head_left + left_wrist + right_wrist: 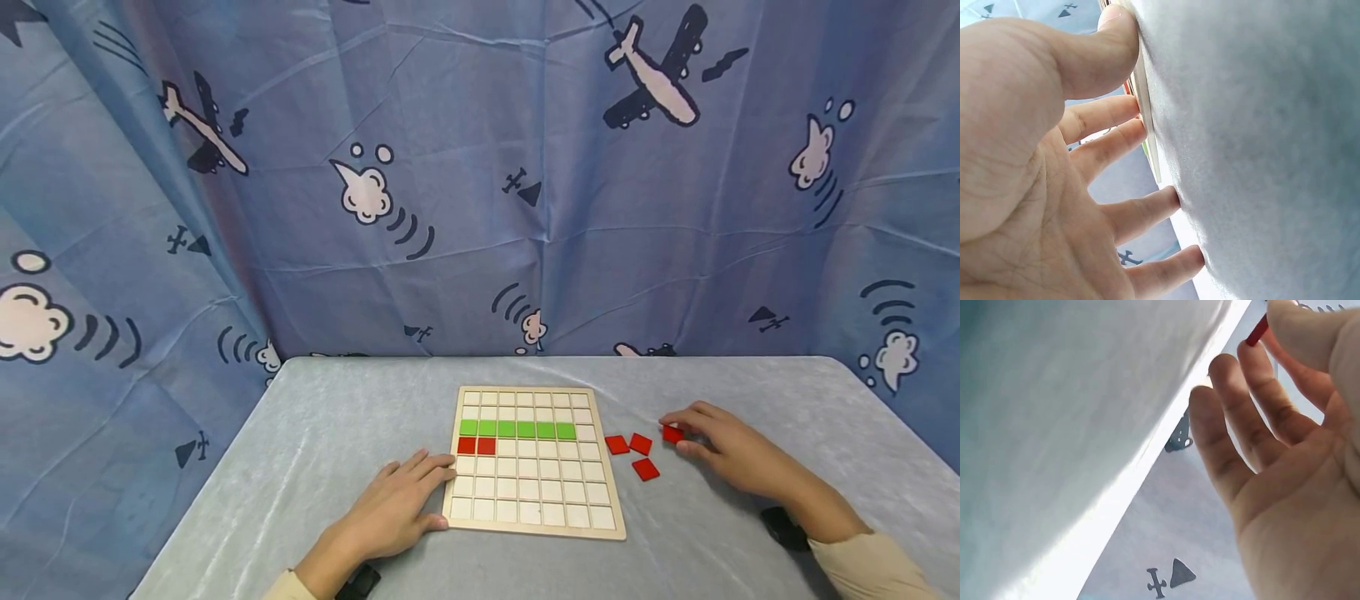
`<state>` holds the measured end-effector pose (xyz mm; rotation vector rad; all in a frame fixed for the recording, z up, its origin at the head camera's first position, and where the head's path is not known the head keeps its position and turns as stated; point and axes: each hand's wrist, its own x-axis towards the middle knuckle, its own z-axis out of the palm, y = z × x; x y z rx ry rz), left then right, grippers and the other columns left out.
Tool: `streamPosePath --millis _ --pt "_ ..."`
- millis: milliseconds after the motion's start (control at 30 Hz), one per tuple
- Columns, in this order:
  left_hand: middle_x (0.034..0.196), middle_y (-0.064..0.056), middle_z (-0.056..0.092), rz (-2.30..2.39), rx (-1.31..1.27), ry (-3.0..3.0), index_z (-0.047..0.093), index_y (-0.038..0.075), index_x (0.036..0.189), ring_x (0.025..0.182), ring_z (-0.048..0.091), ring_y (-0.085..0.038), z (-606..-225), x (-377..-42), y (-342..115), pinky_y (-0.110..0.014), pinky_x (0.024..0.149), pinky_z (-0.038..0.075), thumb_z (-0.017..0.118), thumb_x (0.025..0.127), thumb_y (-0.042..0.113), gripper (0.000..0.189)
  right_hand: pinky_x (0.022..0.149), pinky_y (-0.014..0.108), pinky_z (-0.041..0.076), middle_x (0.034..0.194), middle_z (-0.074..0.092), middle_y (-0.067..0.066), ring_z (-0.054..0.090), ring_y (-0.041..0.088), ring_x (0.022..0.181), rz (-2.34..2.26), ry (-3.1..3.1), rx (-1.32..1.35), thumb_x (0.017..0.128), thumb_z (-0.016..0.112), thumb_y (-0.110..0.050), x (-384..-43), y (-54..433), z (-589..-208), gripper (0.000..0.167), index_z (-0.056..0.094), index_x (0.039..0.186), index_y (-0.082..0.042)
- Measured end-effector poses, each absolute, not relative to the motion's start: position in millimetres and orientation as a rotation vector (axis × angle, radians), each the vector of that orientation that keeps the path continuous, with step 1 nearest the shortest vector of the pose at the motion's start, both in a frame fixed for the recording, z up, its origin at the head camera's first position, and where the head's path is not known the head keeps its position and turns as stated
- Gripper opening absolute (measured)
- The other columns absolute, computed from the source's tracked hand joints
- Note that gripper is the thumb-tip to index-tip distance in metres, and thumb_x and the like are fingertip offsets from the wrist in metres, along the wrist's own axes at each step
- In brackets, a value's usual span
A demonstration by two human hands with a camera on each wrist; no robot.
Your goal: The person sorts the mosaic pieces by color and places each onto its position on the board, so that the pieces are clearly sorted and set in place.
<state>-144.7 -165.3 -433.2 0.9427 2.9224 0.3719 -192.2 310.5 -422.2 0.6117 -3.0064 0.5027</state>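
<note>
A square wooden grid board (pixel 536 531) lies on the table, with several green tiles (pixel 506 429) in one row and two red tiles (pixel 486 447) at the left end of the row below. My left hand (pixel 405 506) rests at the board's left edge, fingers spread and fairly straight; in the left wrist view the thumb (pixel 1100 59) and some fingertips meet the board's side. To the right of the board, my right hand (pixel 731 446) pinches a red tile (pixel 672 434) between thumb and fingers. The right wrist view shows this tile (pixel 1257 331) edge-on.
Three loose red tiles (pixel 646 470) lie between the board and my right hand. A pale grey cloth covers the table (pixel 345 408). Behind it hangs a blue curtain (pixel 465 275) printed with planes and clouds.
</note>
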Motion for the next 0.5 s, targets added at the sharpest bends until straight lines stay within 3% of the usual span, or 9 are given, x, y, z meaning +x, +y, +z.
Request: streamPosePath --millis 500 --pt "0.151 0.001 0.047 0.37 0.939 2.923 0.055 0.016 0.139 0.141 0.044 -0.041 -432 -144 -165 -0.065 0.102 0.042 0.072 0.088 0.04 0.059 0.085 0.04 0.055 0.111 0.06 -0.006 0.059 0.011 0.098 0.532 -2.981 0.664 0.09 0.072 -0.023 -193 294 -419 0.037 0.065 0.126 -0.02"
